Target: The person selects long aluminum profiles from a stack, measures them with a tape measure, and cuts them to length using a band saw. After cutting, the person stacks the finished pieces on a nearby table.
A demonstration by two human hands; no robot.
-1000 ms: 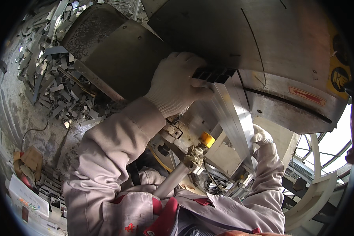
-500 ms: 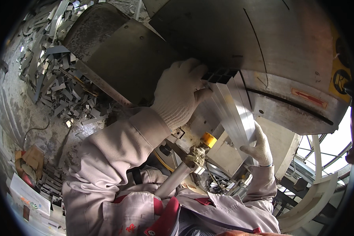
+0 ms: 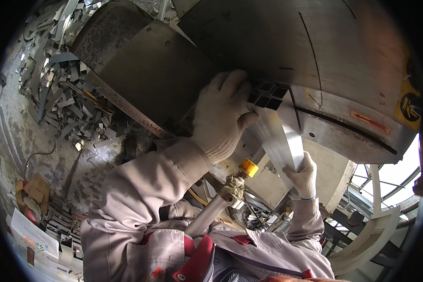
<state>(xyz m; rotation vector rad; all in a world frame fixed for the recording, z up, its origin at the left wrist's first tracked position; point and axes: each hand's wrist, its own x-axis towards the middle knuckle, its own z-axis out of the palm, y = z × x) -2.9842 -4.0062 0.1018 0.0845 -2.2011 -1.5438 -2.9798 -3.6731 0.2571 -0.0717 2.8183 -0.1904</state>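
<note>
A bundle of several silvery square metal tubes (image 3: 278, 138) slants in front of the machine, its hollow dark ends facing up. My left hand (image 3: 223, 113), in a whitish knit glove, is closed at the upper left end of the bundle. Its thumb lies against the near side, and some fingertips are hidden behind. Lower down, my gloved right hand (image 3: 303, 176) grips the bundle's other end, thumb across the front and fingers round the right side.
A large metal machine housing (image 3: 263, 42) with a slotted edge (image 3: 348, 127) stands beyond the tubes. Metal offcuts (image 3: 66, 103) litter the floor at left, past a sloping plate (image 3: 150, 70). A yellow-capped fitting (image 3: 249, 168) rises below the bundle. A curved pale frame (image 3: 371, 239) stands at lower right.
The tube bundle has tilted so its hollow ends show more fully. My right hand has shifted slightly left and down with it; my left hand has moved a little right.
</note>
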